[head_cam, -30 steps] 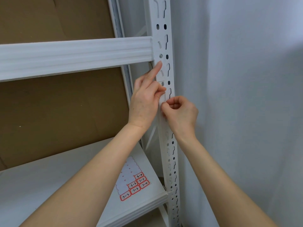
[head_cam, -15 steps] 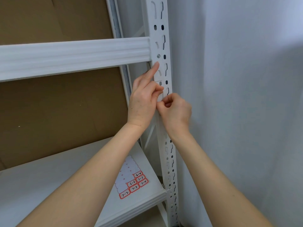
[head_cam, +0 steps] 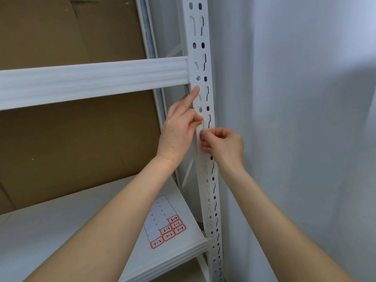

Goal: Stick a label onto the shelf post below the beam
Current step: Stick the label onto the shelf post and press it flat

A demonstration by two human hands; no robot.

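The white slotted shelf post (head_cam: 204, 64) stands at the right end of the white beam (head_cam: 91, 82). A narrow label (head_cam: 199, 129), white with a red edge, lies along the post's front face below the beam. My left hand (head_cam: 179, 131) has its index finger stretched up against the post just under the beam, while its thumb and curled fingers hold the label's upper part. My right hand (head_cam: 223, 145) pinches the label's lower end against the post.
A label sheet (head_cam: 166, 226) with several red-framed handwritten labels lies on the white shelf board (head_cam: 61, 231) below. Brown cardboard (head_cam: 71, 149) backs the shelf. A pale wall (head_cam: 295, 119) runs close along the right of the post.
Both hands stay on the post at nearly the same spot. The right hand has shifted slightly along the label's lower end, and the view has shifted a little.
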